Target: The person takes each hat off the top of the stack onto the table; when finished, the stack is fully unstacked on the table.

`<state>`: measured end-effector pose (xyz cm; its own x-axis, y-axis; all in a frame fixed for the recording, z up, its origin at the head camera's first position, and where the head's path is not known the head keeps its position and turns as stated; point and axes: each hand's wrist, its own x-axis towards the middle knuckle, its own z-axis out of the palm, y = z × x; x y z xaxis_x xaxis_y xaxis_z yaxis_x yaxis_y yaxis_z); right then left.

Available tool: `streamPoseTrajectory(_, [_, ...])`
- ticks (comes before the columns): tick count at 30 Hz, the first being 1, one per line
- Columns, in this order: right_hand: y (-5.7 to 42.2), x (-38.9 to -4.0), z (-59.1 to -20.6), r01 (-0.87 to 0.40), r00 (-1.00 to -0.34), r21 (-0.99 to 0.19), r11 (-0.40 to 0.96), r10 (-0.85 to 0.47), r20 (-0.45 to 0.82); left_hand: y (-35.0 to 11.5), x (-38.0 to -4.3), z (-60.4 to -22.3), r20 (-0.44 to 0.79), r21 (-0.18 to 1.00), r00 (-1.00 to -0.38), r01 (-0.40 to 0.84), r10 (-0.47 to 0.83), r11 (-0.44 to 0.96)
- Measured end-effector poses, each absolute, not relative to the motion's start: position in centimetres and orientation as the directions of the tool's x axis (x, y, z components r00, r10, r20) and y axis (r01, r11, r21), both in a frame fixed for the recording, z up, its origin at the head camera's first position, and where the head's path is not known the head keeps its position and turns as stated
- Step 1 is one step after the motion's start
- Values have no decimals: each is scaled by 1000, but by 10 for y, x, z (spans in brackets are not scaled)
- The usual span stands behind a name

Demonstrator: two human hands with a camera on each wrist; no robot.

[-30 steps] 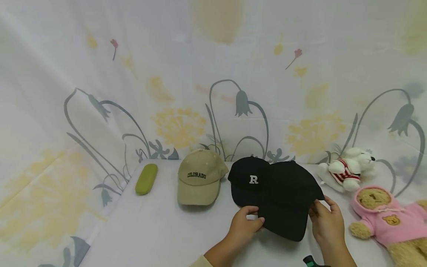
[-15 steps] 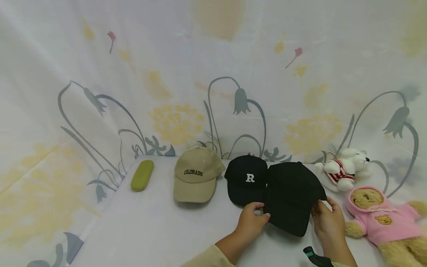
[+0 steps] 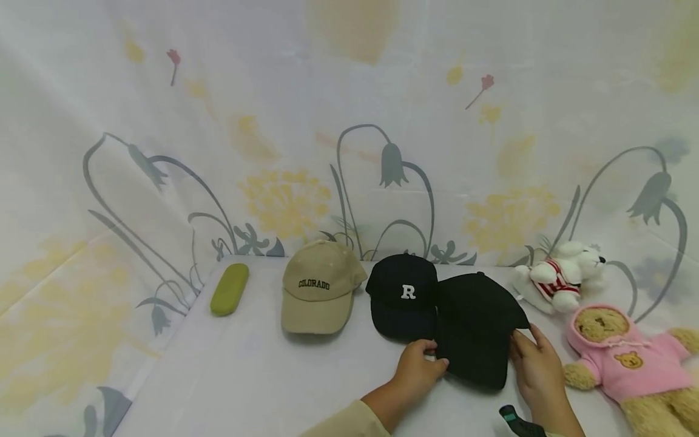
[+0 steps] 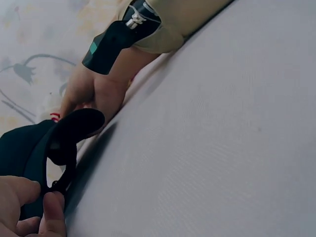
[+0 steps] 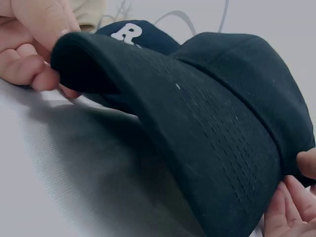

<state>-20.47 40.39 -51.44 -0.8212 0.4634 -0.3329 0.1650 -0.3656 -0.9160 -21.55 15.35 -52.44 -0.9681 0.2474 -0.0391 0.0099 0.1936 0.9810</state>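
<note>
A plain black baseball cap point(image 3: 477, 334) is held by both hands at the right of the row of caps, brim toward the person. My left hand point(image 3: 417, 373) pinches the brim's left side between thumb and fingers. At the cap's right lower edge, my right hand point(image 3: 537, 373) pinches the fabric. Seen from the right wrist, the black cap's brim point(image 5: 197, 133) arches above the white cloth, casting a shadow under it. A dark cap with a white R point(image 3: 404, 297) sits directly left of it, their sides overlapping in the head view.
Further left lie a beige COLORADO cap point(image 3: 319, 291) and an olive-green oblong case point(image 3: 230, 289). To the right are a white plush toy point(image 3: 562, 279) in red stripes and a teddy bear point(image 3: 633, 370) in a pink hoodie. A flower-printed curtain point(image 3: 349, 109) hangs behind the white-covered table point(image 3: 262, 388).
Both hands have shifted the black cap rightward relative to the R cap and lowered it a little, uncovering more of the R cap. The head view has also shifted slightly.
</note>
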Motion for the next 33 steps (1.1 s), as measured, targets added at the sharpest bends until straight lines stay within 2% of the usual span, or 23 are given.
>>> streamPoseTrajectory(5, [403, -205, -517, 200, -873, -948, -248, 394, -287, 157, -222, -525, -21, 961, -969, 49, 246, 273])
streamPoseTrajectory(11, [401, -205, -516, 258, -881, -963, -75, 391, -266, 160, -226, -524, -19, 953, -965, 61, 260, 296])
streamPoseTrajectory(17, [406, -193, -508, 371, -901, -905, 209, 316, -296, 161, -224, -527, -40, 957, -962, 41, 271, 286])
streamPoseTrajectory(21, [407, -183, -501, 396, -917, -836, 381, 221, -333, 161, -224, -530, -40, 966, -955, 38, 293, 256])
streamPoseTrajectory(24, [405, -177, -498, 363, -929, -801, 476, 120, -350, 161, -225, -531, -33, 974, -946, 41, 321, 221])
streamPoseTrajectory(27, [401, -174, -500, 269, -953, -773, 575, 42, -300, 160, -225, -531, -25, 977, -938, 51, 347, 209])
streamPoseTrajectory(30, [394, -175, -504, 177, -976, -711, 681, 30, -214, 158, -227, -531, -34, 974, -932, 50, 360, 222])
streamPoseTrajectory(33, [390, -175, -505, 155, -985, -652, 742, 67, -158, 158, -227, -532, -38, 969, -929, 55, 369, 240])
